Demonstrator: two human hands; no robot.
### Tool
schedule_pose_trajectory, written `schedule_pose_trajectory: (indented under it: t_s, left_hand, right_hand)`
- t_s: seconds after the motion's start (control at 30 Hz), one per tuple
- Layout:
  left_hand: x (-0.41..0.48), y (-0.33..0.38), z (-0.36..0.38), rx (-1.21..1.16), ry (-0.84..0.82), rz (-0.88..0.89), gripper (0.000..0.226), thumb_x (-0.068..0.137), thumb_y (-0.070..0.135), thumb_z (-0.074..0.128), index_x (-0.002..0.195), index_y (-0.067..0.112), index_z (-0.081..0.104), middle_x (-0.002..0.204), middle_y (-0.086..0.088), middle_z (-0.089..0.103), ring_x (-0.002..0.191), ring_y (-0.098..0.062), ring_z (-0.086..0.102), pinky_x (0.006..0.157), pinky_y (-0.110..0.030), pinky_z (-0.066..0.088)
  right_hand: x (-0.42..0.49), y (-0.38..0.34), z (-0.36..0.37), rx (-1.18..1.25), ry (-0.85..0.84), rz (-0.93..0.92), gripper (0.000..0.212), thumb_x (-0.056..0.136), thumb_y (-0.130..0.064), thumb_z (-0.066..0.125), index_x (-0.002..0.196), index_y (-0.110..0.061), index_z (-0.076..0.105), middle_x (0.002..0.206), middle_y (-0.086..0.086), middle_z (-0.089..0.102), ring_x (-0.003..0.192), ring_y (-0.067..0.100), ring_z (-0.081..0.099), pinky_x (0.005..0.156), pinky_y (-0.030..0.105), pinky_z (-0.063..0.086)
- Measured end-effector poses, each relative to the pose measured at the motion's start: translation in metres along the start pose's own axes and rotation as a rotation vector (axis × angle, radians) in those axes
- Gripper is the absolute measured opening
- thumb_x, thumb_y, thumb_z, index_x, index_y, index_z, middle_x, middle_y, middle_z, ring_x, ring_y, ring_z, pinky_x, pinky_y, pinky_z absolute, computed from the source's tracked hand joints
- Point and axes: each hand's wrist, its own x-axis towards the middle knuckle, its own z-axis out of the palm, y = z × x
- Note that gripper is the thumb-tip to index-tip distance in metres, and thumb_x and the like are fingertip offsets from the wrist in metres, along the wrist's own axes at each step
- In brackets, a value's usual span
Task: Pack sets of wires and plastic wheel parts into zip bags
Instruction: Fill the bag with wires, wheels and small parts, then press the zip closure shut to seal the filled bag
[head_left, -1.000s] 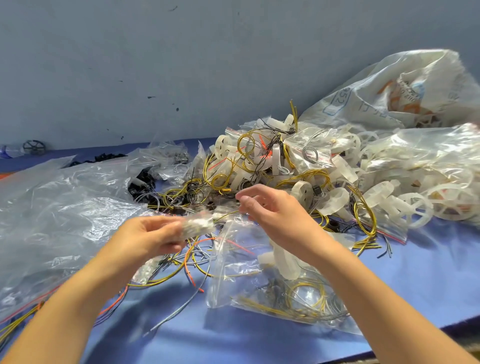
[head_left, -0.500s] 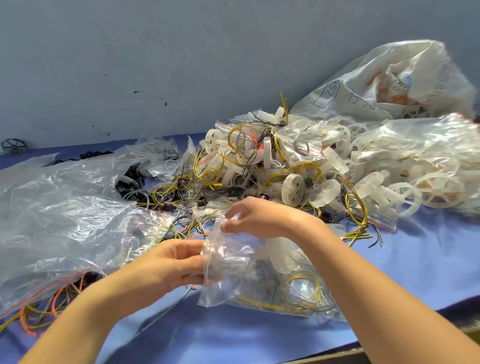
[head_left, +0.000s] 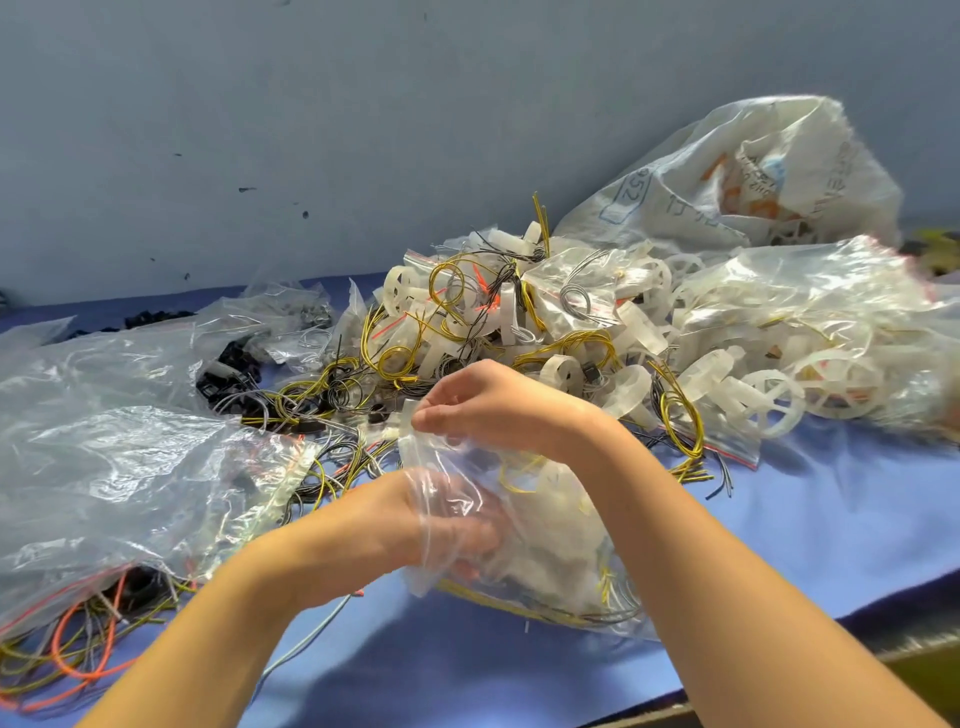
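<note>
R hand (head_left: 498, 410) pinches zip bag (head_left: 550, 551) rim just above blue table (head_left: 810, 525), L hand (head_left: 415, 519) inside, fingers blurred so grip unclear; thin rim may slip from the pinch, spilling yellow wires (head_left: 511, 480)

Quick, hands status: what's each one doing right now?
Left hand: inside the clear zip bag, fingers blurred through the plastic; grip cannot be told.
Right hand: closed, pinching the zip bag's top edge.
</note>
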Motion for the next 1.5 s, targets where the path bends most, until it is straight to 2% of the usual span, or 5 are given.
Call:
schedule_pose_trajectory:
  t_s: [0.37, 0.67, 0.97, 1.2, 1.5]
  left_hand:
    - [-0.009, 0.069, -0.028, 0.361, 0.539, 0.314, 0.06, 0.096, 0.062, 0.035, 0.084, 0.018, 0.075, 0.084, 0.003, 0.076, 0.079, -0.007, 0.071, 0.072, -0.01, 0.048]
    - [-0.024, 0.115, -0.046, 1.058, 0.912, 0.528, 0.012, 0.087, 0.052, 0.062, 0.086, 0.04, 0.065, 0.074, 0.024, 0.066, 0.068, 0.004, 0.06, 0.059, -0.023, 0.047]
    - [-0.027, 0.128, -0.04, 1.001, 0.938, 0.507, 0.006, 0.082, 0.04, 0.068, 0.077, 0.037, 0.066, 0.072, 0.024, 0.062, 0.071, 0.001, 0.056, 0.063, -0.029, 0.04]
    - [-0.032, 0.131, -0.035, 1.04, 0.888, 0.376, 0.003, 0.084, 0.036, 0.068, 0.082, 0.034, 0.069, 0.082, 0.014, 0.063, 0.088, -0.016, 0.049, 0.081, -0.037, 0.039]
    - [-0.053, 0.132, -0.045, 0.922, 0.829, 0.257, 0.013, 0.08, 0.053, 0.062, 0.078, 0.042, 0.068, 0.094, 0.02, 0.057, 0.093, 0.007, 0.05, 0.072, -0.006, 0.033]
  right_hand:
    - [-0.031, -0.033, -0.048, 0.289, 0.553, -0.228, 0.004, 0.089, -0.024, 0.071, 0.086, -0.023, 0.073, 0.074, -0.013, 0.067, 0.066, 0.001, 0.059, 0.064, 0.015, 0.046]
    - [-0.054, -0.044, -0.066, 0.494, 0.711, -0.43, 0.008, 0.09, -0.008, 0.068, 0.096, -0.012, 0.073, 0.076, -0.009, 0.069, 0.063, 0.002, 0.058, 0.062, 0.013, 0.047]
    - [-0.054, -0.027, -0.055, 0.44, 0.632, -0.302, 0.032, 0.091, -0.027, 0.067, 0.121, -0.015, 0.068, 0.105, -0.001, 0.073, 0.089, 0.002, 0.065, 0.077, 0.014, 0.048]
    - [-0.054, -0.028, -0.036, 0.511, 0.61, -0.283, 0.017, 0.088, -0.023, 0.07, 0.095, -0.01, 0.077, 0.085, 0.002, 0.075, 0.072, 0.0, 0.058, 0.07, 0.013, 0.046]
    - [-0.052, -0.034, -0.03, 0.609, 0.553, -0.355, 0.022, 0.083, -0.031, 0.068, 0.091, -0.013, 0.078, 0.079, -0.005, 0.071, 0.068, 0.003, 0.054, 0.064, 0.013, 0.045]
